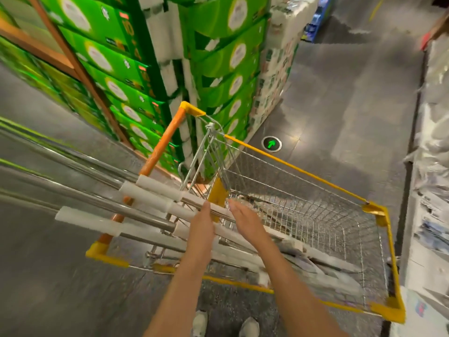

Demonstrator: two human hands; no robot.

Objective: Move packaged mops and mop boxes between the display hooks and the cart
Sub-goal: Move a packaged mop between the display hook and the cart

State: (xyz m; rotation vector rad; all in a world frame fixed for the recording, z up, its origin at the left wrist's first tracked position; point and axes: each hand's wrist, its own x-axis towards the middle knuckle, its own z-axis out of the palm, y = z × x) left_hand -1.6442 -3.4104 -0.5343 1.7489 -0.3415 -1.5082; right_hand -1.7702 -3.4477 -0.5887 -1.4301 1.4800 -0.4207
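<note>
A wire shopping cart [303, 171] with yellow rim trim and an orange handle stands in front of me. Several packaged mops [145, 198] with steel poles and white sleeves lie across it, their poles sticking out far to the left past the handle. My left hand [202, 223] and my right hand [245, 221] reach over the mops with fingers straight, side by side near the cart's child seat. Whether they touch the mops is unclear. Flat white mop packaging [315, 261] lies in the basket.
Stacked green boxes [226, 59] fill the shelving beyond the cart at left and centre. White packaged goods [432, 166] line the right side. A green floor arrow [271, 143] marks the grey aisle. My shoes [226, 324] show below.
</note>
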